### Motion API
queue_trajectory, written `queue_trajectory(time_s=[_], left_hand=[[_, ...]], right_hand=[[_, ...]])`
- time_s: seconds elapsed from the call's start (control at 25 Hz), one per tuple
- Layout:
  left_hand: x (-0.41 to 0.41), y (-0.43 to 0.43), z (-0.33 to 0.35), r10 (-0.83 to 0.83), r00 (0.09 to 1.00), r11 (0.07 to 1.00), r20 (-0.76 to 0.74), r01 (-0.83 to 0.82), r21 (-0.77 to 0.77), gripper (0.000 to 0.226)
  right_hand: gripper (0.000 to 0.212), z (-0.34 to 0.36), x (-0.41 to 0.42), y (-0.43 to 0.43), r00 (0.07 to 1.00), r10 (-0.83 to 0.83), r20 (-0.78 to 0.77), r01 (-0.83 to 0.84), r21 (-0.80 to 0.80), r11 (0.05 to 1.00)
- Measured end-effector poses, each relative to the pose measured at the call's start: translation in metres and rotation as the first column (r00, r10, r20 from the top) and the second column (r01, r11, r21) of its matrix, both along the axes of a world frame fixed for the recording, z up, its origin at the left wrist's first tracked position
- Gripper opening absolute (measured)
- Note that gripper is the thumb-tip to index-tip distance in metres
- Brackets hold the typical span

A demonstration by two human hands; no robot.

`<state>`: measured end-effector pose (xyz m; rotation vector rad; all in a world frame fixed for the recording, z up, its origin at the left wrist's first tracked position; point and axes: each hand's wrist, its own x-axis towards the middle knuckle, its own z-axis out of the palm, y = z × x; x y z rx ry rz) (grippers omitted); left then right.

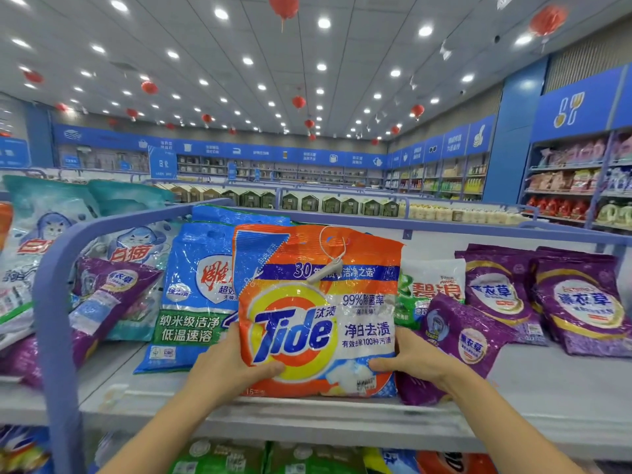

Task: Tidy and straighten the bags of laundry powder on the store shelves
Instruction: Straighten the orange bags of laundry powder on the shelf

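currently both hands hold the orange tide bag (pixel 318 309) upright at the front of the top shelf (pixel 547 388). left hand (pixel 232 364): thumb across the bag's lower face, remaining fingers behind it, apparently curled. right hand (pixel 410 360): thumb on the lower right corner, other fingers hidden behind. a blue bag (pixel 195 295) leans just left; a purple bag (pixel 461 340) lies against the right side.
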<state>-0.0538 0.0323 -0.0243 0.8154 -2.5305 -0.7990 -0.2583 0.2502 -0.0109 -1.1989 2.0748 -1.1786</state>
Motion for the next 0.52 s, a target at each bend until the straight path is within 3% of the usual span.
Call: queue_trajectory(time_s=[0.2, 0.32, 0.4, 0.52], left_hand=[[0.003, 0.004, 0.001, 0.040, 0.978, 0.945, -0.206, 0.029, 0.325, 0.090], [0.007, 0.007, 0.006, 0.125, 0.921, 0.865, -0.370, 0.081, 0.495, 0.072], [0.015, 0.008, 0.020, 0.178, 0.898, 0.809, -0.401, 0.098, 0.579, 0.060], [0.042, 0.004, 0.040, 0.219, 0.844, 0.774, -0.489, 0.155, 0.614, 0.092]], right_hand=[[0.029, -0.003, 0.007, -0.002, 0.996, -0.083, 0.033, 0.087, -0.139, 0.986], [0.018, 0.005, 0.017, -0.003, 0.994, -0.090, 0.055, 0.102, -0.264, 0.959], [0.017, 0.014, 0.025, -0.006, 0.990, -0.071, 0.124, 0.114, -0.385, 0.916], [0.021, 0.030, 0.044, -0.020, 0.979, 0.025, 0.203, 0.092, -0.546, 0.833]])
